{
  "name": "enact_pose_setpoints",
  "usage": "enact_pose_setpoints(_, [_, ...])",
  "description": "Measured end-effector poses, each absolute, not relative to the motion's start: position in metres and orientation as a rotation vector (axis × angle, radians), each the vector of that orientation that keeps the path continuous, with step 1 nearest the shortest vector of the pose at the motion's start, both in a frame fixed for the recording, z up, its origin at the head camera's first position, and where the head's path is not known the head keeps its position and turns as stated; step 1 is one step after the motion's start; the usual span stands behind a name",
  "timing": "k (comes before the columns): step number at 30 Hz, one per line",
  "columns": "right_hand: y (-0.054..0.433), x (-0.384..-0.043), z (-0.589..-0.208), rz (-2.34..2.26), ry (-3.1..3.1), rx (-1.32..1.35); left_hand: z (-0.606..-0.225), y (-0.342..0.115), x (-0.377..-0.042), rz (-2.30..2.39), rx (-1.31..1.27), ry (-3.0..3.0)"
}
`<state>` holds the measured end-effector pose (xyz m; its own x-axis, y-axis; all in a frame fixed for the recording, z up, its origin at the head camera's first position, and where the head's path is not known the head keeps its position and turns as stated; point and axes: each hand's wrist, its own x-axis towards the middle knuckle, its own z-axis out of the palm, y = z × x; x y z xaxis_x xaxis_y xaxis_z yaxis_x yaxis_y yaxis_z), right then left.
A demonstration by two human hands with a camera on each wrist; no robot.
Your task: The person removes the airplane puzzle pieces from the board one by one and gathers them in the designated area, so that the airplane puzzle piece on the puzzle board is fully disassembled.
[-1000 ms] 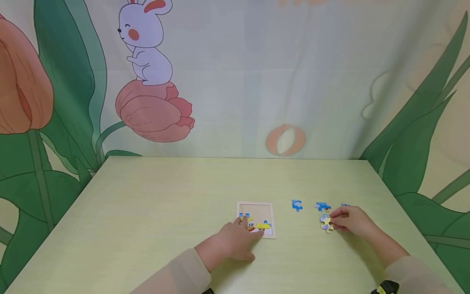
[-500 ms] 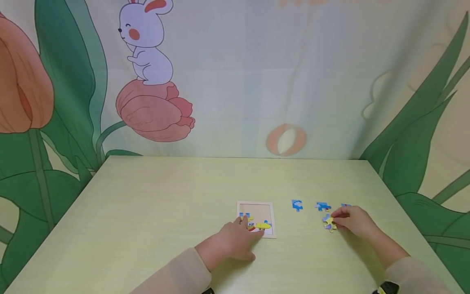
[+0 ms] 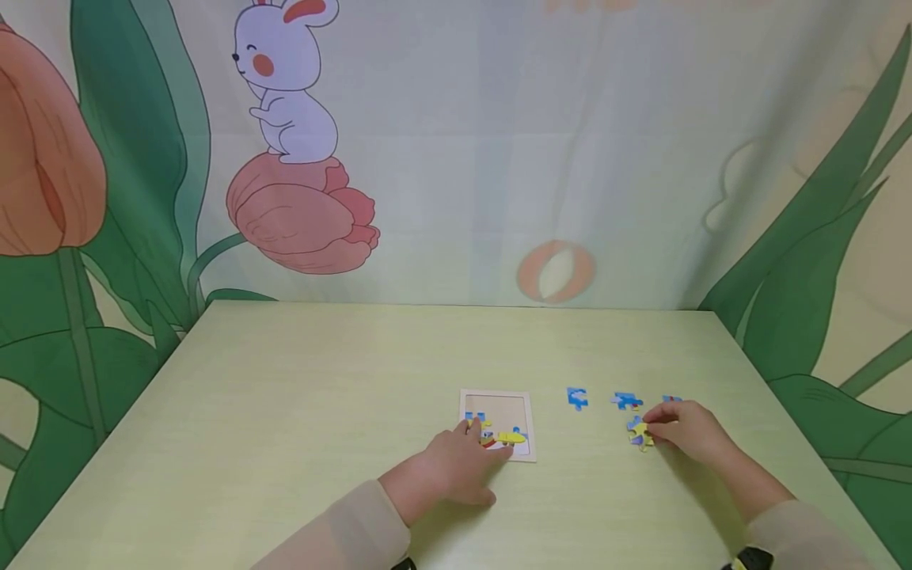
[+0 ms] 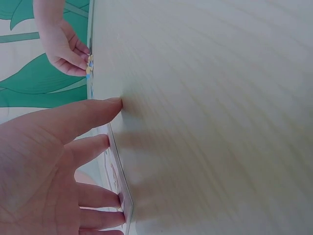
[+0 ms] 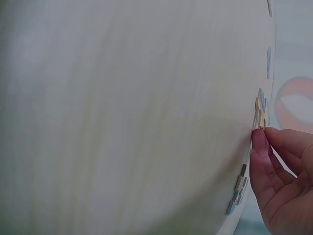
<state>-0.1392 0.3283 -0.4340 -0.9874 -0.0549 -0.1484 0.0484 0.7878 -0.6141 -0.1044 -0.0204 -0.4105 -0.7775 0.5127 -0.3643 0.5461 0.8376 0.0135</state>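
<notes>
A yellow-and-blue jigsaw piece is pinched between the thumb and fingers of my right hand, at the right of the table. The right wrist view shows the same jigsaw piece tilted up at the fingertips. My left hand rests with spread, fairly straight fingers on the near left part of a square puzzle frame. Inside the frame, several fitted pieces in yellow, red and blue fill part of the lower half; the fingers hide some of them. In the left wrist view, the thumb touches the table beside the frame.
Behind the right hand lie a blue piece, another blue piece and a third piece, partly hidden by the fingers. Loose pieces also lie under the right hand. A printed curtain hangs behind the pale table.
The pinched jigsaw piece has turned and shifted slightly right in my right hand's fingers. My left hand stays on the frame.
</notes>
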Motion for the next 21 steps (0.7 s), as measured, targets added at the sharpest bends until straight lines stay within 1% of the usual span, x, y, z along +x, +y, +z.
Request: enact_pose_setpoints(21, [0.3255,-0.1385,-0.4328,-0.892,2.846,-0.018,-0.4129,-0.0218,-0.1047,-0.126,0.808,2.661])
